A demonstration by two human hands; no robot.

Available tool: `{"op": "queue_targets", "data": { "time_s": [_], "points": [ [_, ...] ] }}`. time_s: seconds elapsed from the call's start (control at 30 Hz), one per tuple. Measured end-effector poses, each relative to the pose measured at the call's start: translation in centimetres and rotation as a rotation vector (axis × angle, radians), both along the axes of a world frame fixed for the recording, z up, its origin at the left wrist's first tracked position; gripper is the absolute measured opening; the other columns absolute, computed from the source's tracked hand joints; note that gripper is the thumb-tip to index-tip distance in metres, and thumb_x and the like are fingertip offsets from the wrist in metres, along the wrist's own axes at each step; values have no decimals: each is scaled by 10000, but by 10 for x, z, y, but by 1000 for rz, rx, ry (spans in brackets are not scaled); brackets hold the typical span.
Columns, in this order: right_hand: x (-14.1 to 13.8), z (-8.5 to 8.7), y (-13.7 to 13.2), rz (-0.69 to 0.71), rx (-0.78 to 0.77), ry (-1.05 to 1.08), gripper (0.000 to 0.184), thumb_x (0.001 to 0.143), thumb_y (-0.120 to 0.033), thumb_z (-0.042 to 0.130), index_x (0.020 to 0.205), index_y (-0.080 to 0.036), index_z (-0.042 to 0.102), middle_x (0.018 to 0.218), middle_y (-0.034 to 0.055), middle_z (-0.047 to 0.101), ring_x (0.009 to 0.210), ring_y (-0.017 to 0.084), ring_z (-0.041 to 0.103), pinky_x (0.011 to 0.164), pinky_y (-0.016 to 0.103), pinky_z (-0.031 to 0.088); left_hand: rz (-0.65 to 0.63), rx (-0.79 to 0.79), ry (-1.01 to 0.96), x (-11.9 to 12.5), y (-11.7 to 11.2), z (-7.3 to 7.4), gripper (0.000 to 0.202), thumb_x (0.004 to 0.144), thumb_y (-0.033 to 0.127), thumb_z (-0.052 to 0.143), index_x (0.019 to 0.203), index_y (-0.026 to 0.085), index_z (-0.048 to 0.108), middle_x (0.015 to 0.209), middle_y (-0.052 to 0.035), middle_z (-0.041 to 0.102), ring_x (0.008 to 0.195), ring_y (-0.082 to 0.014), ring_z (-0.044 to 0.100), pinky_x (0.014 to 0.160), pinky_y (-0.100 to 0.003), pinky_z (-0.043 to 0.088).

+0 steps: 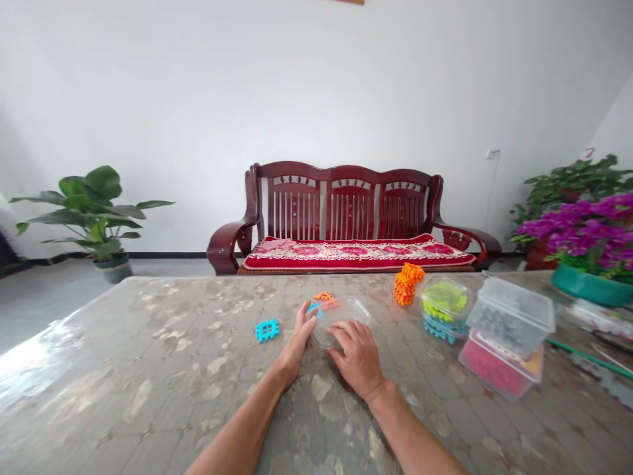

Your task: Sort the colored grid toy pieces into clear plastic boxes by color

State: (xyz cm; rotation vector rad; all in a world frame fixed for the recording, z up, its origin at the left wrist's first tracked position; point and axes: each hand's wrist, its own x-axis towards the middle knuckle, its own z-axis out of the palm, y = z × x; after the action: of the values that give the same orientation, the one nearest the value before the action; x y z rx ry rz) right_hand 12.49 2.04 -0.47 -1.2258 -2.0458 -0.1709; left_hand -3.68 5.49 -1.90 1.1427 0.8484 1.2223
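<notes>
Where both hands meet near the middle of the worktop, a clear plastic container is being held; can't tell if it's a shallow tub or a lid. Left hand grasps its left edge, thumb at the rim. Right hand has the near right edge pinched, fingers curled over, thumb below. Some orange and blue shows through the plastic. Orange pieces lie just beyond it; a blue square piece lies left of the left hand, apart from it.

Further right: orange stack, upright, top jutting right. Next to it, yellow-green pieces above blue ones, clear plastic around them. Then two clear boxes, the upper with grey contents, sitting on the lower one with pinkish-red contents. Green stick, purple flowers in a teal pot at far right. Behind: dark red wooden settee, patterned red cloth on its seat. Potted plant at left, by the white wall.
</notes>
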Motion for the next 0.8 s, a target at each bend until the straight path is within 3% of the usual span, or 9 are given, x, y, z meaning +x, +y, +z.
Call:
{"op": "queue_targets", "data": {
  "time_s": [0.17, 0.3, 0.4, 0.47, 0.53, 0.67, 0.73, 0.8],
  "points": [
    [-2, 0, 0, 22, -12, 24, 242, 804, -154, 631, 1028, -242, 660, 1006, 50, 680, 959, 223, 575, 835, 373, 449, 61, 57, 67, -1, 4, -4, 761, 841, 396, 574, 1473, 237, 181, 1492, -114, 380, 1360, -246, 375, 1143, -415, 247],
    [7, -1, 3, 105, 39, 50, 555, 692, 0, 481, 1189, -220, 592, 1170, 69, 639, 1129, 219, 536, 990, 416, 423, 140, 80, 48, 1, 10, -9, 808, 764, 303, 621, 1450, 225, 200, 1444, -136, 409, 1305, -244, 443, 1092, -404, 337],
    [24, -4, 10, -38, 111, 84, 687, 589, 25, 440, 1230, -192, 560, 1294, 87, 560, 1265, 247, 438, 1098, 493, 315, 198, 63, 44, 1, 16, -13, 802, 744, 300, 631, 1430, 216, 224, 1429, -177, 404, 1252, -251, 500, 1013, -401, 424],
    [35, -9, 16, -159, 116, 131, 665, 592, 34, 424, 1201, -188, 572, 1281, 94, 561, 1252, 253, 450, 1086, 504, 330, 242, 51, 67, 0, 19, -15, 786, 751, 339, 639, 1417, 197, 249, 1387, -195, 443, 1201, -244, 545, 964, -384, 462],
    [43, -15, 21, -172, 80, 176, 636, 610, 48, 389, 1164, -196, 585, 1237, 88, 581, 1186, 226, 512, 1028, 451, 415, 326, 48, 115, -2, 21, -15, 752, 757, 391, 638, 1391, 170, 299, 1291, -186, 525, 1103, -227, 607, 911, -360, 491],
    [44, -21, 22, -72, 29, 214, 581, 647, 59, 365, 1093, -221, 611, 1130, 61, 617, 1073, 190, 583, 925, 363, 500, 593, 57, 414, -9, 20, -10, 605, 811, 489, 533, 1297, 143, 434, 1022, -104, 634, 818, -207, 657, 753, -356, 526],
    [38, -18, 17, -16, 28, 193, 525, 683, 55, 388, 1061, -224, 623, 1062, 55, 639, 1037, 192, 595, 914, 351, 500, 678, 61, 537, -13, 17, -6, 550, 835, 491, 485, 1261, 144, 474, 929, -73, 642, 772, -214, 644, 724, -362, 519],
    [31, -13, 11, 56, 32, 168, 462, 734, 36, 431, 1072, -218, 617, 1039, 56, 651, 1020, 189, 598, 914, 335, 493, 710, 43, 527, -17, 15, -3, 525, 850, 473, 463, 1254, 139, 479, 912, -73, 645, 783, -216, 642, 719, -353, 517]
  ]
}}
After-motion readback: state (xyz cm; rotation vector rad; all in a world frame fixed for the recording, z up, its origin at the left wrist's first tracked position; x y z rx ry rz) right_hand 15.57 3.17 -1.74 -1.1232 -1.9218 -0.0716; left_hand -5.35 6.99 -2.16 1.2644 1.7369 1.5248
